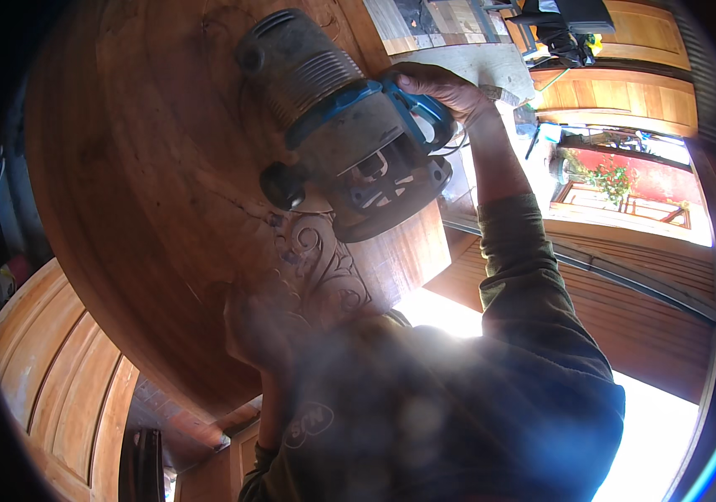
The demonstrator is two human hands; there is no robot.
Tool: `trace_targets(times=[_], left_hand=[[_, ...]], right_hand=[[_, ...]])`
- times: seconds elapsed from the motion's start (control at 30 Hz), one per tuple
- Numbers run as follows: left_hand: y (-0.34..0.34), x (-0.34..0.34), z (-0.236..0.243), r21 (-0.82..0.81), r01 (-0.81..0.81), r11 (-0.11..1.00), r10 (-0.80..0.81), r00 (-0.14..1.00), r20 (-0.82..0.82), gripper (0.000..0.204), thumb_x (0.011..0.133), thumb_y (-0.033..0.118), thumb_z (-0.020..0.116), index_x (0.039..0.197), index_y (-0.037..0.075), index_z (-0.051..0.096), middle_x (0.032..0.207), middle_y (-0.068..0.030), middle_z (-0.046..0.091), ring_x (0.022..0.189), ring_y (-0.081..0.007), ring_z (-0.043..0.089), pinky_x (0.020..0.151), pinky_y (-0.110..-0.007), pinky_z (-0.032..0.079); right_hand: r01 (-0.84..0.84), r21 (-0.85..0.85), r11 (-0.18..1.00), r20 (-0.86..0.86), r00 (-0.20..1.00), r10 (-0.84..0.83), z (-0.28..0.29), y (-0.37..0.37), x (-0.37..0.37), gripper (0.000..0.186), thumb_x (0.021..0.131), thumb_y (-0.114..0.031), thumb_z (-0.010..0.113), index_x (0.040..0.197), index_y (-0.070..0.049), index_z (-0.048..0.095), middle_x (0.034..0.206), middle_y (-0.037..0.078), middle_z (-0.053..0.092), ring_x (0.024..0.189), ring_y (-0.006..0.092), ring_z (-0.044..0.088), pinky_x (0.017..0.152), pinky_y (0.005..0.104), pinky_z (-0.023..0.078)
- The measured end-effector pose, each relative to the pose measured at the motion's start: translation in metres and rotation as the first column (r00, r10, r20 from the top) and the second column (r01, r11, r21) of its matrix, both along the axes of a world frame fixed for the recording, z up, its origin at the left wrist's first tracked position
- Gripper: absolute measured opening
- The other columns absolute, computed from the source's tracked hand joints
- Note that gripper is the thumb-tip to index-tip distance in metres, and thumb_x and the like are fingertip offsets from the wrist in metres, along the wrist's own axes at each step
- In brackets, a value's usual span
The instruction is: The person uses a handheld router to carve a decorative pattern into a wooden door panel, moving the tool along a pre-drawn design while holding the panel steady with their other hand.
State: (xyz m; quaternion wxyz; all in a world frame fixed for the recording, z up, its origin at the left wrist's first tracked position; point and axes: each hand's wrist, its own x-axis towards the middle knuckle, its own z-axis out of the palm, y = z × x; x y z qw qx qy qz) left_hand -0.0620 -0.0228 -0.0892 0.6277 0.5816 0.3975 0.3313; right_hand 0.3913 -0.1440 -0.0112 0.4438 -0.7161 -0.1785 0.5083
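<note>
My right hand (446, 88) is wrapped round the blue side handle of a router (333, 113) with a ribbed grey motor housing. The router is tipped over, so the opening around its base faces me. I cannot tell whether its body touches the wood. A round black knob (283, 185) sticks out on its other side. Below it, scrolling leaf-like carving (324, 259) shows in a broad brown wooden panel (149, 209). My left hand (262, 330) is low on the panel, beside the carving. Haze and shadow blur its fingers.
A panelled wooden door (61, 376) stands at the lower left. More wooden panels (617, 100) are at the upper right, with dark items (571, 38) near them. A leafy plant (613, 180) shows against a red wall outside. Strong sunlight glares at the lower right.
</note>
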Motion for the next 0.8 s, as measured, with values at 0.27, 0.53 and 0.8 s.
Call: trace_targets(times=[0.27,0.53,0.8], left_hand=[[0.002,-0.005,-0.003,0.188,0.035,0.982,0.012,0.969,-0.247,0.032,0.105,0.003,0.058,0.136,-0.001,0.061,0.086,-0.0064,0.068,0.069,-0.0100,0.060,0.058,-0.024,0.048],[0.003,-0.010,0.002,0.059,0.006,0.998,0.006,0.981,-0.196,0.030,0.104,0.003,0.059,0.133,-0.002,0.062,0.096,-0.0075,0.069,0.076,-0.0110,0.061,0.065,-0.026,0.050],[0.028,0.018,0.021,0.636,0.210,0.743,0.050,0.929,-0.366,0.031,0.105,0.009,0.058,0.133,-0.004,0.062,0.116,-0.0142,0.070,0.095,-0.0195,0.064,0.081,-0.032,0.053]], right_hand=[[-0.019,-0.022,1.000,0.140,0.990,0.022,-0.005,-0.001,0.001,0.062,0.089,-0.041,0.081,0.133,-0.001,0.065,0.110,0.009,0.074,0.099,0.0173,0.069,0.088,0.0313,0.056],[0.062,-0.052,0.997,0.469,0.883,-0.031,0.008,0.002,-0.027,0.058,0.085,-0.043,0.084,0.123,-0.001,0.073,0.113,0.011,0.074,0.104,0.0206,0.069,0.096,0.0336,0.052],[0.152,-0.026,0.988,0.456,0.881,-0.124,-0.005,0.000,-0.040,0.054,0.087,-0.041,0.084,0.121,-0.001,0.074,0.113,0.011,0.075,0.105,0.0215,0.069,0.096,0.0331,0.052]])
